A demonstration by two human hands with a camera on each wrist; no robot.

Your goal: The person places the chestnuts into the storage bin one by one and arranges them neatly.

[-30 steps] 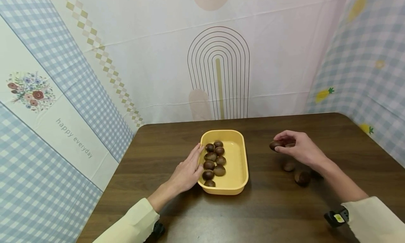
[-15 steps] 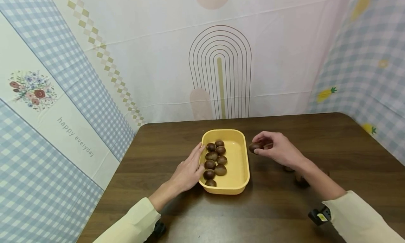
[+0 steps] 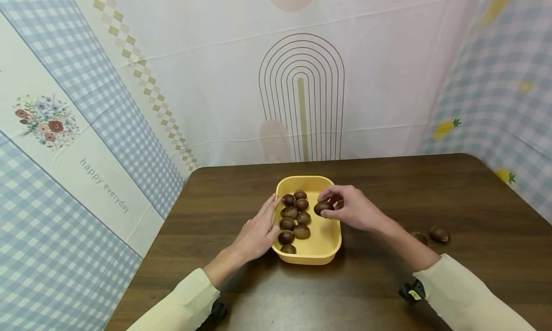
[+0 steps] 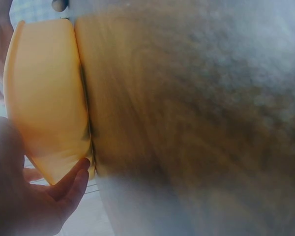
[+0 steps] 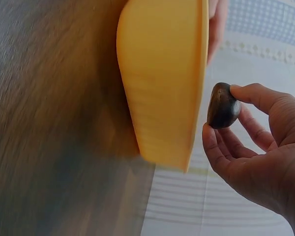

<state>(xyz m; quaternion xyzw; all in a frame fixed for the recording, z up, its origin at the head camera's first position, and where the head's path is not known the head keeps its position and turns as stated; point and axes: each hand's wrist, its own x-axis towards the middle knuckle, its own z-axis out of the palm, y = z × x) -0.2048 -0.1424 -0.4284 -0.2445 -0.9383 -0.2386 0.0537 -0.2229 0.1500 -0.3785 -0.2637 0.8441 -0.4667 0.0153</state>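
Observation:
A yellow rectangular tray [image 3: 321, 240] stands on the dark wooden table. Inside it, two uneven rows of brown chestnuts [image 3: 302, 231] lie along the left side. My left hand [image 3: 254, 233] rests at the tray's left edge, thumb at the rim and fairly straight fingers against the wall; the left wrist view has fingertips on the outer wall. Over the tray's right half, my right hand [image 3: 351, 209] pinches one chestnut [image 5: 223, 105] between thumb and fingertips. It hangs at rim height in the right wrist view.
Loose chestnuts [image 3: 440, 234] lie on the table to the right, partly hidden behind the right forearm. Printed cloth [image 3: 215, 106] hangs behind the table and along both sides. A dark strap device [image 3: 412, 292] sits at the right wrist.
My right hand has carried the chestnut leftward from the table's right side to over the tray. Loose chestnuts on the right have come into view. My left hand has stayed at the tray.

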